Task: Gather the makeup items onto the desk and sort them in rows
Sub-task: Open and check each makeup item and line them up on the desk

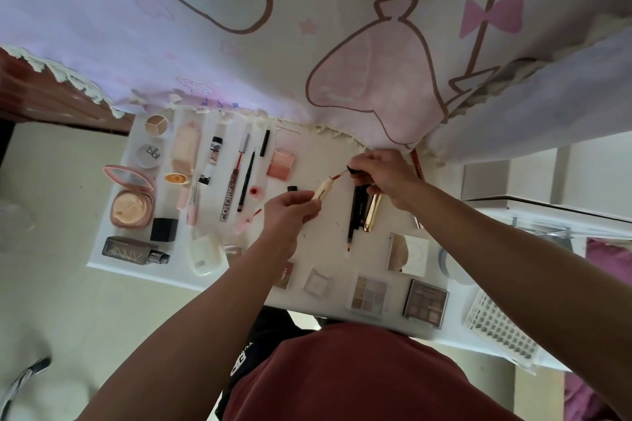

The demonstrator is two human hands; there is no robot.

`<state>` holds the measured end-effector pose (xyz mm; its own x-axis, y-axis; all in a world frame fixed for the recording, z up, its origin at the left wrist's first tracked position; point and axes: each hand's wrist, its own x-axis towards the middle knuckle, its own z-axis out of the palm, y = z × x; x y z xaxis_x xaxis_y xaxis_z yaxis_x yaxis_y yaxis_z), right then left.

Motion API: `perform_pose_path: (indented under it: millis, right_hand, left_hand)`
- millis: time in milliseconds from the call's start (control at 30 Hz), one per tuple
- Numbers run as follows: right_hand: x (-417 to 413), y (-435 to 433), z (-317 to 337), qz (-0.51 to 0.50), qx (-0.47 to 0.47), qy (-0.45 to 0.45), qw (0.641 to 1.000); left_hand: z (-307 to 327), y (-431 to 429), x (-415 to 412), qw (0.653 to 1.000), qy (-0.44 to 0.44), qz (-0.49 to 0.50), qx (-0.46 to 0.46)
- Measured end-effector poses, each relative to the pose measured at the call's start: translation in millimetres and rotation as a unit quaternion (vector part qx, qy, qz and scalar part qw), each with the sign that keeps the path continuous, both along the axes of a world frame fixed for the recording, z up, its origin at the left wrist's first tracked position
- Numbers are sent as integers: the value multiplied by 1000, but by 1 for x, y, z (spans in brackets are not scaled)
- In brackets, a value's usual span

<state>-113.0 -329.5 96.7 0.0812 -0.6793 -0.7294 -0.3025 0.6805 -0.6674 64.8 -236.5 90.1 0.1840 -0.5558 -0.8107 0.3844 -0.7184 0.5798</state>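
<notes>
My left hand grips a cream lip-gloss tube over the middle of the white desk. My right hand pinches its black cap with the wand, whose red tip sits at the tube's mouth. Just below my right hand lie a black pencil and a gold tube. Rows of makeup fill the desk's left side: a pink powder compact, a blush palette, liners and glosses. Eyeshadow palettes line the near edge.
A pink and white cartoon-print curtain hangs over the desk's far edge. A white lattice basket stands at the desk's right end. A small mirror lies right of centre. Beige floor lies to the left.
</notes>
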Motion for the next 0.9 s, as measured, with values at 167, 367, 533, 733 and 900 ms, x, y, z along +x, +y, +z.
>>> perform_pose_path:
  millis: [167, 367, 533, 733, 900]
  right_hand:
    - [2, -1, 5, 33, -9, 9, 999]
    - [5, -2, 6, 57, -19, 9, 998]
    - [8, -5, 2, 92, -31, 17, 995]
    - [23, -17, -10, 156, -51, 68, 984]
    - [42, -31, -20, 196, -74, 125, 970]
  left_hand:
    - [4, -3, 2, 996, -61, -69, -11]
    - [3, -8, 1, 974, -148, -171, -30]
    - [-1, -16, -6, 920, -262, -289, -46]
    - [-11, -21, -17, 868, -370, -329, -26]
    - [-20, -26, -22, 839, -416, -350, 3]
